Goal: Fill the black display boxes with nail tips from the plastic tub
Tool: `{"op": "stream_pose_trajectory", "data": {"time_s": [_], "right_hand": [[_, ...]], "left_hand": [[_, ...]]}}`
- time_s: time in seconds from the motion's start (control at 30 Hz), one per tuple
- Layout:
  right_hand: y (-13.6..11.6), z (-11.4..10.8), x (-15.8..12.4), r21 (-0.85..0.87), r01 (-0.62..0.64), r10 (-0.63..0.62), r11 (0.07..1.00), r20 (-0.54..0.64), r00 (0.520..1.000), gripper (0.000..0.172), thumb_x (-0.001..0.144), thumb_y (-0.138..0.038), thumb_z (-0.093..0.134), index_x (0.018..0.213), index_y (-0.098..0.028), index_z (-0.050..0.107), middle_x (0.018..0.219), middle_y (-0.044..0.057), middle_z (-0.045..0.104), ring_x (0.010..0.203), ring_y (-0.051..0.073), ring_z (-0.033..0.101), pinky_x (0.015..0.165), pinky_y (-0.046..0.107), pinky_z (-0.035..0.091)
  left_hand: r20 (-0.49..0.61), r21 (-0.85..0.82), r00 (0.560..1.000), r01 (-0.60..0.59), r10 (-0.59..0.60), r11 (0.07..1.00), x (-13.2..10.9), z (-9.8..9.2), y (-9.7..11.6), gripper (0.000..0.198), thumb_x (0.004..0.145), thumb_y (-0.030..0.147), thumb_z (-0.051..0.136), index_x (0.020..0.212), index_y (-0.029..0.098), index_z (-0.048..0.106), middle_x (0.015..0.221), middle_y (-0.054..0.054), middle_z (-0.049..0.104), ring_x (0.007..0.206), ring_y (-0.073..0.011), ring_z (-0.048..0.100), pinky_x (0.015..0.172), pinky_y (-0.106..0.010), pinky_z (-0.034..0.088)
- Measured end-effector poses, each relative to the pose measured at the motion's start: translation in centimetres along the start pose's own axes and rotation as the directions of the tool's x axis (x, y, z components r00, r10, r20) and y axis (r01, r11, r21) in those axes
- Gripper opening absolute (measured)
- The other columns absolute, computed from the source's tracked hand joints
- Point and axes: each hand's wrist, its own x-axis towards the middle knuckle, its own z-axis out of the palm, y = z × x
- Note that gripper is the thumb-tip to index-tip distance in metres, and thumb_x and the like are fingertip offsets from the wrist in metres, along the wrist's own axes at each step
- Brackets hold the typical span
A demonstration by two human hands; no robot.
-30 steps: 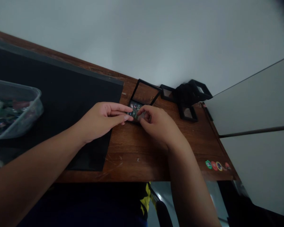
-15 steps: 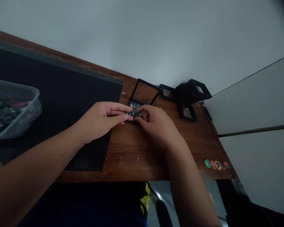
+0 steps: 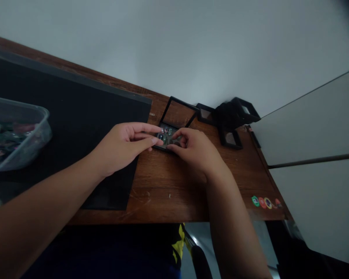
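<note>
A small black display case [image 3: 163,147] with a clear window in its raised lid [image 3: 178,113] stands on the wooden desk. Several shiny beads or stones [image 3: 166,131] lie in its base, some clear, some green and dark. My left hand [image 3: 123,145] reaches in from the left, fingers stretched and thumb apart, its tips at the case's left edge. Over the right part of the base is my right hand [image 3: 192,149], its fingers bent, with a gap between thumb and index finger. It partly hides the base. I see nothing held in either hand.
A clear plastic tub [image 3: 43,120] of mixed small items sits on a black mat [image 3: 99,112] at left. More black cases [image 3: 231,138] lie at the back right beside a dark bundle. Round coloured stickers [image 3: 261,202] mark the front right corner. A wall [image 3: 174,46] rises behind.
My right hand's fingertips have shifted slightly right, and the left index finger has lifted a little. More of the beads in the case now show between my hands.
</note>
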Motion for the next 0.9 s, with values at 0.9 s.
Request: {"op": "stream_pose_trajectory", "data": {"time_s": [0.9], "right_hand": [[-2.7, -2.3, -5.1, 0.536, 0.321, -0.398, 0.781, 0.032, 0.917, 0.020, 0.091, -0.046, 0.068, 0.098, -0.031, 0.079, 0.068, -0.002, 0.064, 0.061, 0.013, 0.056, 0.059, 0.027, 0.046]], "left_hand": [[-0.146, -0.064, 0.988, -0.055, 0.045, 0.996, 0.0, 0.0, 0.2, 0.036, 0.082, 0.033, 0.083, 0.115, 0.019, 0.076, 0.101, -0.007, 0.083, 0.085, -0.0184, 0.075, 0.070, -0.026, 0.057]]}}
